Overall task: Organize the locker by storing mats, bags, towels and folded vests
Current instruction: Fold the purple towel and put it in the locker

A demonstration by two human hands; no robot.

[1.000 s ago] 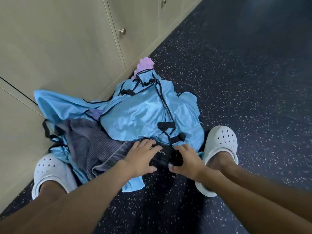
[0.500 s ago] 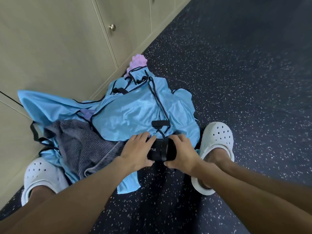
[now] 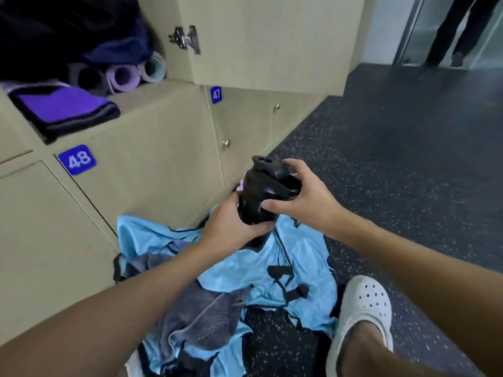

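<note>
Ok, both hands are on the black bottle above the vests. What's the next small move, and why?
Probably carry the black bottle up and left to the open locker shelf, beside the rolled mats: left hand and right hand both grip it above the blue vests.

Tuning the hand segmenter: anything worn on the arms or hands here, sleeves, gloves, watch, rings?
Nothing visible. Left hand and right hand: no gloves, rings or watch. Left forearm and right forearm: bare up to the frame edge, no sleeves.
</note>
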